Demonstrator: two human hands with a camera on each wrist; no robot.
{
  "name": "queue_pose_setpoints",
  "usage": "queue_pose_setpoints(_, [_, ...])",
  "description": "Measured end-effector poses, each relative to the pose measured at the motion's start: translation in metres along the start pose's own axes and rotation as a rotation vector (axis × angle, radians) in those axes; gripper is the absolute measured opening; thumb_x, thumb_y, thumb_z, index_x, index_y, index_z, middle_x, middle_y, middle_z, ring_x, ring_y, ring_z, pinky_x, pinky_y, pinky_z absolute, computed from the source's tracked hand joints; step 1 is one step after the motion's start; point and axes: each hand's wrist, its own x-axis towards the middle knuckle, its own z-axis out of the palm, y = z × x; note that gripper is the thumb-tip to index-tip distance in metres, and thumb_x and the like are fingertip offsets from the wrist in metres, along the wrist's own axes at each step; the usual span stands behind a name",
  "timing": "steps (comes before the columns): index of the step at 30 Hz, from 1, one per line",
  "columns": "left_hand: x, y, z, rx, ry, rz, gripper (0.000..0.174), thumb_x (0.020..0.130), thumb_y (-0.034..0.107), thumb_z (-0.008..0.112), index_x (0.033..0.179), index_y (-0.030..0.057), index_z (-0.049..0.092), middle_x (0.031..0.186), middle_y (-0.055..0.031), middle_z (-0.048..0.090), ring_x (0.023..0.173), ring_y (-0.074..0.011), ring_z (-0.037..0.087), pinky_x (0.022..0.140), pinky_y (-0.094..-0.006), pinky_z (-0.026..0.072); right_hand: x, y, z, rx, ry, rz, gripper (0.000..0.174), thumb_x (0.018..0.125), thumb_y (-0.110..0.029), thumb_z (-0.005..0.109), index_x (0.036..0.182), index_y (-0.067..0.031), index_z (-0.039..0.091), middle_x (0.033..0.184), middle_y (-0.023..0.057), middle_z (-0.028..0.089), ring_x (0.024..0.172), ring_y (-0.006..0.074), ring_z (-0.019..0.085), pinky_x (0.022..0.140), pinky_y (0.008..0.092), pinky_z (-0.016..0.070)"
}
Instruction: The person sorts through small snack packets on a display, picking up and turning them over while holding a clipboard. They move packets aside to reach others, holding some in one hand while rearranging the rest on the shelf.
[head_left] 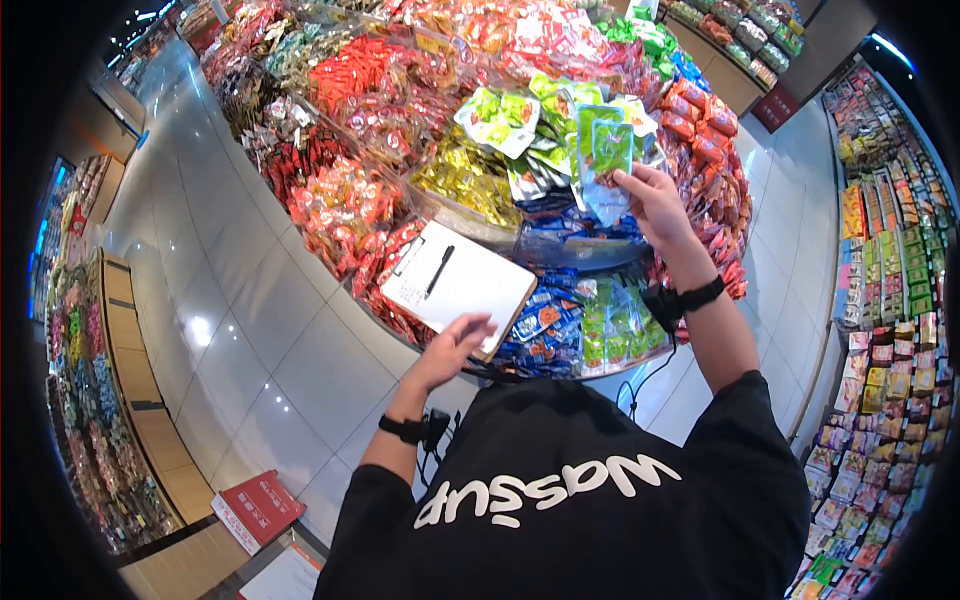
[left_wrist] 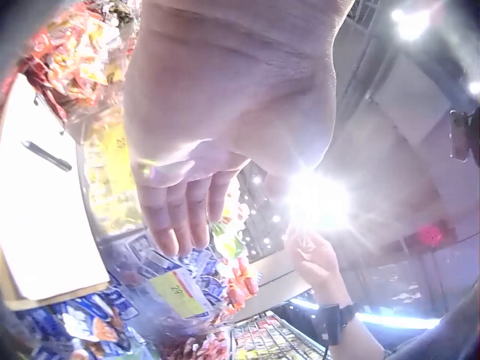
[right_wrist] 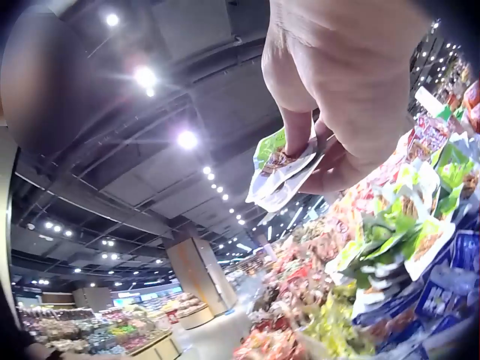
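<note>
Looks like a stock-check step: right hand pinches green snack packets upper centre-right above the heaped display bench, left hand loose-fingered, holding nothing, at the lower edge of the clipboard mid-frame; next move probably needs the pen lying on it.

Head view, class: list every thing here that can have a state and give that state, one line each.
right hand: raised, pinching the green packets
green packets: held up above the heap, sealed as far as shows
left hand: fingers relaxed, at the clipboard's near edge
clipboard: lying on the snacks
pen: lying on the clipboard
</note>
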Motion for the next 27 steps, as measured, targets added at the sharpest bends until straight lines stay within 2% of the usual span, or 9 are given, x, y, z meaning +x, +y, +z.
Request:
queue_pose_setpoints(2, [0.021, 0.020, 0.017, -0.050, -0.048, 0.141, 0.038, 0.104, 0.017, 0.045, 0.139, 0.0022, 0.046, 0.134, -0.0127, 0.057, 0.126, -0.0209, 0.053, 0.105, -0.0359, 0.0434, -0.042, -0.001, 0.027, 0.092, -0.072, 0.076, 0.019, 0.097, -0.009, 0.058, 0.111, 0.0035, 0.064, 0.101, 0.0090, 0.070, 0.089, 0.0141, 0.068, 0.081, 0.0273, 0.0544])
queue_pose_setpoints(4, [0.040, 0.038, 0.047, -0.169, -0.073, 0.267, 0.048, 0.103, 0.031, 0.047, 0.140, 0.0007, 0.045, 0.138, -0.0140, 0.052, 0.131, -0.0242, 0.048, 0.107, -0.0400, 0.0417, -0.070, 0.017, 0.034, 0.092, -0.161, 0.136, 0.020, 0.097, -0.009, 0.059, 0.112, 0.0037, 0.064, 0.103, 0.0106, 0.070, 0.094, 0.0151, 0.067, 0.087, 0.0294, 0.0529])
queue_pose_setpoints(6, [0.061, 0.039, 0.080, -0.417, -0.071, 0.338, 0.055, 0.101, 0.038, 0.050, 0.141, 0.0007, 0.044, 0.138, -0.0126, 0.053, 0.130, -0.0243, 0.050, 0.108, -0.0413, 0.0410, -0.094, 0.038, 0.036, 0.127, -0.223, 0.174, 0.024, 0.096, -0.010, 0.062, 0.115, 0.0039, 0.064, 0.105, 0.0087, 0.070, 0.092, 0.0125, 0.066, 0.082, 0.0283, 0.0536])
queue_pose_setpoints(9, [0.078, 0.032, 0.111, -0.672, -0.147, 0.233, 0.063, 0.099, 0.043, 0.052, 0.145, 0.0029, 0.037, 0.139, -0.0100, 0.052, 0.127, -0.0233, 0.053, 0.106, -0.0450, 0.0432, -0.118, 0.053, 0.025, 0.198, -0.212, 0.236, 0.023, 0.095, -0.011, 0.064, 0.113, 0.0028, 0.065, 0.104, 0.0074, 0.070, 0.092, 0.0103, 0.065, 0.083, 0.0265, 0.0518])
queue_pose_setpoints(12, [0.071, 0.053, 0.152, -0.759, -0.075, 0.139, 0.054, 0.102, 0.038, 0.048, 0.144, 0.0055, 0.039, 0.136, -0.0109, 0.055, 0.127, -0.0243, 0.053, 0.104, -0.0472, 0.0447, -0.127, 0.061, -0.009, 0.168, -0.181, 0.203, 0.022, 0.095, -0.010, 0.063, 0.113, 0.0031, 0.064, 0.104, 0.0071, 0.070, 0.094, 0.0093, 0.064, 0.084, 0.0255, 0.0509])
queue_pose_setpoints(13, [0.075, 0.046, 0.162, -0.748, -0.006, 0.099, 0.044, 0.103, 0.028, 0.048, 0.142, 0.0074, 0.042, 0.132, -0.0108, 0.057, 0.124, -0.0246, 0.055, 0.101, -0.0479, 0.0475, -0.130, 0.062, -0.019, 0.125, -0.179, 0.177, 0.023, 0.096, -0.010, 0.063, 0.114, 0.0034, 0.064, 0.105, 0.0072, 0.070, 0.094, 0.0093, 0.064, 0.084, 0.0253, 0.0509])
queue_pose_setpoints(17, [0.092, 0.050, 0.206, -0.734, 0.101, 0.086, 0.036, 0.101, 0.017, 0.055, 0.135, 0.0074, 0.047, 0.125, -0.0081, 0.060, 0.112, -0.0215, 0.063, 0.091, -0.0436, 0.0554, -0.144, 0.062, -0.056, 0.098, -0.114, 0.107, 0.020, 0.095, -0.006, 0.063, 0.112, 0.0041, 0.063, 0.106, 0.0082, 0.070, 0.094, 0.0101, 0.065, 0.085, 0.0252, 0.0514])
queue_pose_setpoints(23, [0.103, 0.046, 0.250, -0.675, 0.159, 0.098, 0.034, 0.099, 0.015, 0.057, 0.131, 0.0032, 0.050, 0.121, -0.0082, 0.062, 0.106, -0.0176, 0.065, 0.089, -0.0379, 0.0563, -0.153, 0.072, -0.108, -0.111, -0.062, 0.039, 0.026, 0.087, -0.010, 0.074, 0.108, 0.0030, 0.064, 0.095, 0.0067, 0.070, 0.087, 0.0094, 0.065, 0.079, 0.0238, 0.0513])
queue_pose_setpoints(27, [0.103, 0.044, 0.261, -0.676, 0.198, 0.132, 0.034, 0.098, 0.011, 0.058, 0.130, 0.0015, 0.051, 0.118, -0.0084, 0.064, 0.102, -0.0167, 0.066, 0.090, -0.0351, 0.0554, -0.157, 0.075, -0.120, 0.021, -0.089, 0.111, 0.023, 0.089, -0.007, 0.071, 0.108, 0.0024, 0.064, 0.094, 0.0060, 0.070, 0.085, 0.0087, 0.065, 0.078, 0.0245, 0.0514])
